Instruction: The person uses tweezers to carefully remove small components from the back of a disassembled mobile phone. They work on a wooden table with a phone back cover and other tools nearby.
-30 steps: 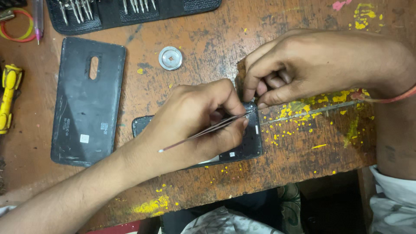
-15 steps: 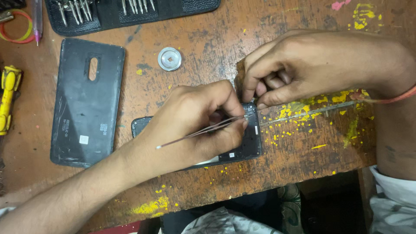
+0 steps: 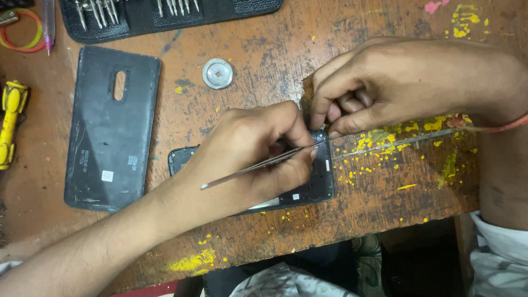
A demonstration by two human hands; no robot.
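My left hand (image 3: 250,151) pinches a pair of thin silver metal tweezers (image 3: 258,165) between thumb and fingers, their blunt end pointing out to the left and their tips reaching to the right, over the top end of the opened black smartphone body (image 3: 316,184) that lies flat on the worn brown wooden table (image 3: 264,71). Most of the phone is hidden under this hand; only its right end and a corner at the left show. My right hand (image 3: 385,82) is curled just beyond the phone's right end, thumb and forefinger pressed together at the phone's far right corner, right beside the tweezer tips; whether they hold some small part I cannot tell. A thin red thread band (image 3: 495,127) circles my right wrist. To the left, well apart from the phone, lies the removed black plastic back cover (image 3: 110,129), inner side up. A small round silver metal disc (image 3: 217,73) sits between the cover and my right hand. Along the far edge lies a black pouch of screwdriver bits (image 3: 170,14), and at the left edge a yellow tool (image 3: 10,124). Yellow paint spatters (image 3: 379,146) mark the table to the right of the phone.
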